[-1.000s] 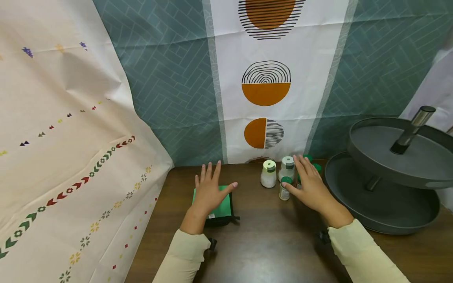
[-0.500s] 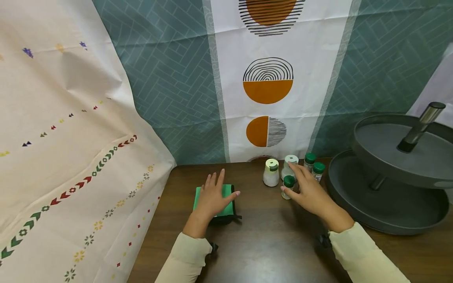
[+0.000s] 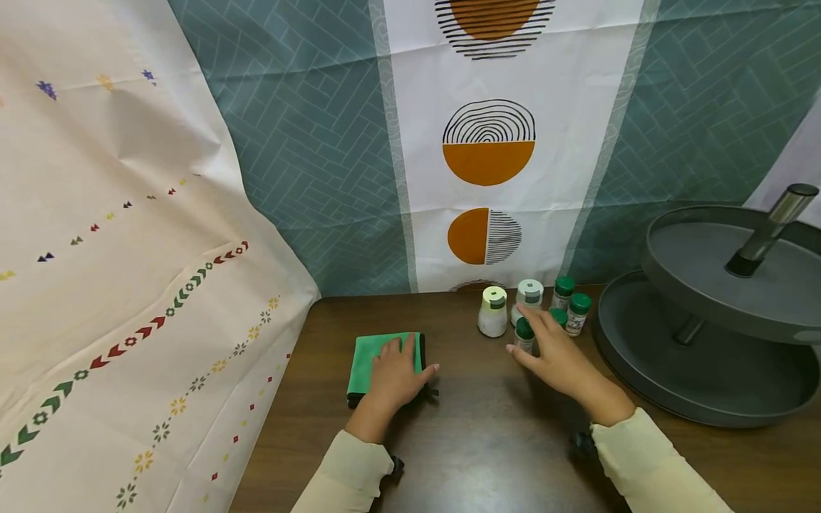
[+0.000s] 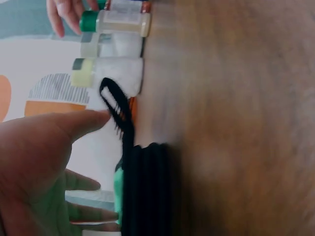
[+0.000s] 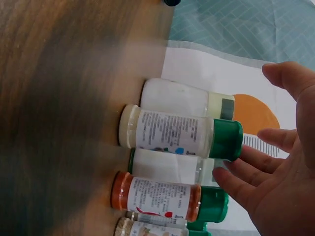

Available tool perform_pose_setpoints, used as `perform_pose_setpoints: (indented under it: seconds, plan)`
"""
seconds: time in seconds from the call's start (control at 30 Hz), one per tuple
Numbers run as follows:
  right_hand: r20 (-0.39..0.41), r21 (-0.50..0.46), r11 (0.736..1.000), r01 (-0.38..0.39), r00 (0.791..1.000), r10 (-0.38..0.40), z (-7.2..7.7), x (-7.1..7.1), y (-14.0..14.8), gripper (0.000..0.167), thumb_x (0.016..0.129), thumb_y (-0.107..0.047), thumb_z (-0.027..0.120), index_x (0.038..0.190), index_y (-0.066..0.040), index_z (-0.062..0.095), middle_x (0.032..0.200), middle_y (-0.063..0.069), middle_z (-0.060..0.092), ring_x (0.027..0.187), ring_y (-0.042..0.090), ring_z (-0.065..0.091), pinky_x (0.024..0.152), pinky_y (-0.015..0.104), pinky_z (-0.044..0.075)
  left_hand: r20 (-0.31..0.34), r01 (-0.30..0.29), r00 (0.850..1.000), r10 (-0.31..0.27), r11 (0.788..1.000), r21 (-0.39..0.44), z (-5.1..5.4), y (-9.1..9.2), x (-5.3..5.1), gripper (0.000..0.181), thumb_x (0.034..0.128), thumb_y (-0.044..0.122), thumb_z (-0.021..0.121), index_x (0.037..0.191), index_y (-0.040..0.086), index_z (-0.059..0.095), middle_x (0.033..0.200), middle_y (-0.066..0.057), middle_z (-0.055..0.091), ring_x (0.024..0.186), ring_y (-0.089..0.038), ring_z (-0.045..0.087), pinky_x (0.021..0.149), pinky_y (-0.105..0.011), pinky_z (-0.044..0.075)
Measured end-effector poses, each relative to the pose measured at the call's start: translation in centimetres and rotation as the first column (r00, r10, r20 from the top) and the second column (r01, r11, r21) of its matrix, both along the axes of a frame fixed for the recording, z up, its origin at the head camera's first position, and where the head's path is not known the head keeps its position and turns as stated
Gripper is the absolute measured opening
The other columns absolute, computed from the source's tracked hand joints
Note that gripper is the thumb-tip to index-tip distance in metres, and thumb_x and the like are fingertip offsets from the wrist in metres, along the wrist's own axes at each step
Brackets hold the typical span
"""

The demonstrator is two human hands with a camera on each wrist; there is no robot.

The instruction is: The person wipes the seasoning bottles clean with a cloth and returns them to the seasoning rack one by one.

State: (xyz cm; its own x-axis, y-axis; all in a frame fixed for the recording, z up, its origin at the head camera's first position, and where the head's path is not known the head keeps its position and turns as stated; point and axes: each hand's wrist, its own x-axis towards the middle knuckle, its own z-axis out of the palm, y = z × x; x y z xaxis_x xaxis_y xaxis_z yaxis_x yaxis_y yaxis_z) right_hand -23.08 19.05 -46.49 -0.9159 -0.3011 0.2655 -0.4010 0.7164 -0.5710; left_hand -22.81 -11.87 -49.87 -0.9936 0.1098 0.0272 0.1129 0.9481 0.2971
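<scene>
A folded green cloth with black edging [image 3: 367, 360] lies on the table at centre left. My left hand [image 3: 394, 377] is over it, fingers spread; in the left wrist view the fingertips are at the cloth's green face [image 4: 118, 191]. My right hand [image 3: 558, 356] hovers beside a group of jars, fingers apart, holding nothing. Nearest it stands a small green-capped jar [image 3: 524, 335]; in the right wrist view a green-capped jar with pale contents [image 5: 172, 132] and a red one [image 5: 160, 197] stand by the fingers. A pale-capped jar [image 3: 492, 313] and a white-capped jar [image 3: 529, 292] stand behind.
A dark two-tier round tray [image 3: 705, 385] with a metal post stands at the right of the brown table [image 3: 487, 442]. More green-capped jars [image 3: 579, 313] stand between it and the right hand. Patterned cloths [image 3: 321, 142] hang behind and at the left.
My left hand has come down and slightly right over the cloth, uncovering its left part. The right hand has shifted slightly down, so more jar caps show. The view has moved slightly.
</scene>
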Motion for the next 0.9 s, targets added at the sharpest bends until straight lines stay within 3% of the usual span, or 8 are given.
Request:
perform_pose_setpoints:
  seconds: [0.17, 0.33, 0.53, 0.67, 0.9]
  plan:
    - [-0.027, 0.008, 1.0, 0.015, 1.0, -0.015, -0.2, -0.2, -0.1, 0.078, 0.094, -0.03, 0.072, 0.155, -0.001, 0.032, 0.147, 0.026, 0.041, 0.132, 0.046, 0.048, 0.106, 0.066, 0.042, -0.075, -0.055, 0.996, 0.052, 0.998, -0.04, -0.7, 0.7, -0.3, 0.078, 0.0916, 0.057, 0.066, 0.146, 0.004, 0.049, 0.142, -0.025, 0.049, 0.131, -0.043, 0.046, 0.103, -0.062, 0.043]
    - [-0.054, 0.013, 0.999, 0.029, 0.998, -0.028, -0.5, -0.2, -0.3, 0.073, 0.094, -0.025, 0.072, 0.153, -0.002, 0.036, 0.145, 0.027, 0.042, 0.131, 0.047, 0.048, 0.104, 0.066, 0.043, -0.084, -0.095, 0.993, 0.088, 0.991, -0.089, -0.9, 1.2, -0.6, 0.075, 0.089, 0.057, 0.07, 0.14, 0.005, 0.054, 0.137, -0.023, 0.05, 0.127, -0.042, 0.047, 0.1, -0.061, 0.044]
    - [-0.062, 0.018, 0.999, 0.045, 0.997, -0.043, -0.7, -0.2, -0.4, 0.069, 0.094, -0.022, 0.073, 0.151, -0.002, 0.039, 0.145, 0.027, 0.043, 0.13, 0.048, 0.049, 0.104, 0.066, 0.044, -0.081, -0.112, 0.991, 0.109, 0.993, -0.032, -0.8, 0.9, -1.1, 0.065, 0.0965, 0.055, 0.06, 0.137, 0.004, 0.057, 0.135, -0.024, 0.052, 0.126, -0.043, 0.049, 0.099, -0.063, 0.044]
    - [-0.061, 0.01, 0.999, 0.043, 0.997, -0.042, -0.6, -0.3, -0.3, 0.068, 0.094, -0.021, 0.072, 0.151, -0.002, 0.04, 0.145, 0.027, 0.042, 0.131, 0.049, 0.049, 0.104, 0.066, 0.044, -0.112, -0.133, 0.985, 0.132, 0.991, -0.006, -0.7, 0.1, -1.5, 0.048, 0.1026, 0.041, 0.056, 0.131, 0.003, 0.062, 0.132, -0.024, 0.055, 0.121, -0.043, 0.053, 0.095, -0.063, 0.048]
    - [-0.052, 0.004, 0.999, 0.041, 0.998, -0.041, -0.7, -0.4, -0.2, 0.066, 0.095, -0.02, 0.071, 0.15, 0.0, 0.041, 0.144, 0.027, 0.043, 0.13, 0.048, 0.05, 0.104, 0.065, 0.044, -0.139, -0.154, 0.978, 0.154, 0.988, 0.009, -0.6, -1.3, -1.7, 0.029, 0.1014, 0.012, 0.055, 0.126, 0.002, 0.065, 0.123, -0.024, 0.055, 0.111, -0.042, 0.053, 0.086, -0.06, 0.05]
